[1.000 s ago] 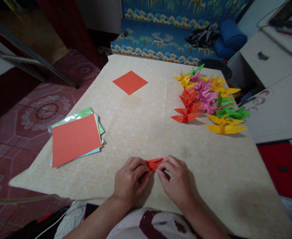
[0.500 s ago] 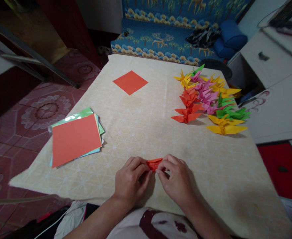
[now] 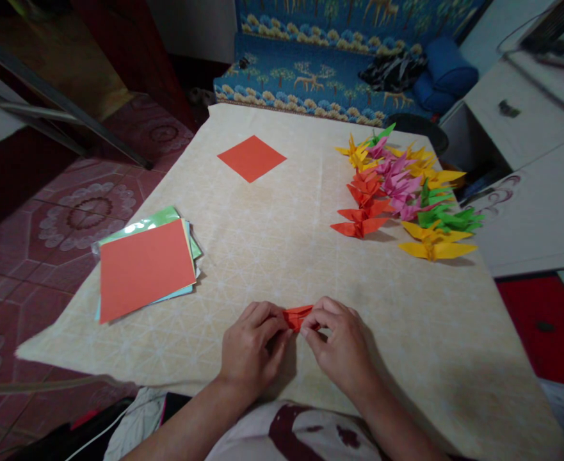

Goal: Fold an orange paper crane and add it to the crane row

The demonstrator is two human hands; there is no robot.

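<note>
A small piece of folded red-orange origami paper (image 3: 297, 317) is held between my two hands, close to the table's near edge. My left hand (image 3: 254, 339) pinches its left end with thumb and fingers. At its right end, my right hand (image 3: 337, 333) is closed with the fingertips on the paper. Both hands hide the ends of the folded piece, so its full shape does not show.
Folded paper cranes (image 3: 399, 186) in orange, pink, yellow and green crowd the table's far right. An orange square sheet (image 3: 251, 159) lies at the back. Coloured sheets (image 3: 147, 272) are stacked at left. A patterned cloth (image 3: 262, 256) covers the table; beyond stands a blue seat (image 3: 301, 77).
Almost nothing differs. My right fingers have shifted very slightly to the left on the folded paper; the left hand keeps its place.
</note>
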